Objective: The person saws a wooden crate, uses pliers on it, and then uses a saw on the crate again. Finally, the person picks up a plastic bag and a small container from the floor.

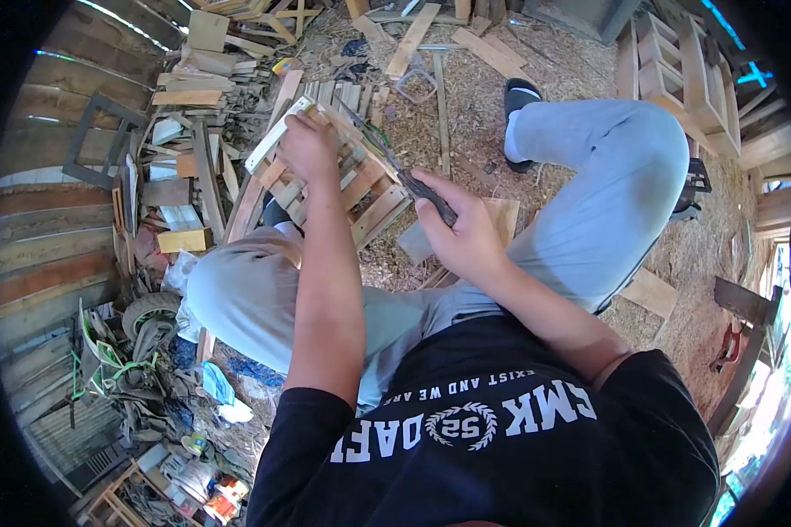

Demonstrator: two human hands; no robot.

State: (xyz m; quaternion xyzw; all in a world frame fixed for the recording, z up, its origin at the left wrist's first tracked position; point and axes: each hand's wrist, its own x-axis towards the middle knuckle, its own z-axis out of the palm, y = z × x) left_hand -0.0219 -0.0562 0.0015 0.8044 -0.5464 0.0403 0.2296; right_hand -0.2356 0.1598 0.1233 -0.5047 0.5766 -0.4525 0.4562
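- Beneath the left hand (308,147) and the right hand (457,230), a slatted frame (360,186) of flat wooden boards.
- Inside the right fist, wrapped around its dark handle, a long, narrow bladed tool (431,198).
- Under curled left fingers, pinched, a straight pale strip (271,147) of wood.

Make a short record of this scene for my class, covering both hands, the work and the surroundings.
Left hand: on a pale strip; fingers partly hidden
Right hand: gripping a dark-handled tool
Work: slatted wood piece, ahead of the person
Floor: littered with wood bits
Left side: plank wall, wood pile, wheel
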